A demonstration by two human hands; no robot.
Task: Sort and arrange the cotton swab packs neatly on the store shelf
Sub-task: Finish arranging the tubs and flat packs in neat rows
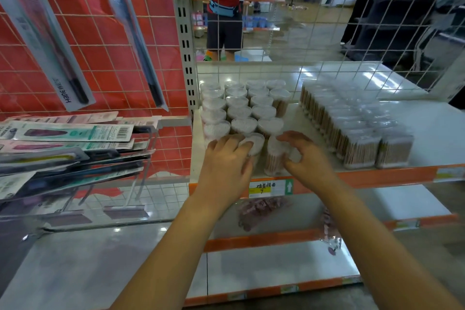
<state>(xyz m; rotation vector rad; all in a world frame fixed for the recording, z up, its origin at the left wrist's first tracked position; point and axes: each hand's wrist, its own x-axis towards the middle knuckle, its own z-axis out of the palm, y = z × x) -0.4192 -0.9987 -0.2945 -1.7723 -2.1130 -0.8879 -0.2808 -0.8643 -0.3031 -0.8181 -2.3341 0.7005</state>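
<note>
Where the white shelf (427, 133) meets its orange edge, clear plastic heart-shaped swab packs (241, 111) are ranked in rows. One front pack (254, 145) is gripped by the left hand (226, 161); its neighbour (275, 156) is clasped by the right hand (304, 156), fingers curled.

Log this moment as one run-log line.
left hand: grips front swab tub | right hand: grips neighbouring tub | shelf: heart-tub rows left, rectangular packs right

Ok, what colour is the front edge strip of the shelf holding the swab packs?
Orange, on the shelf edge strip, seen in the head view.
</note>
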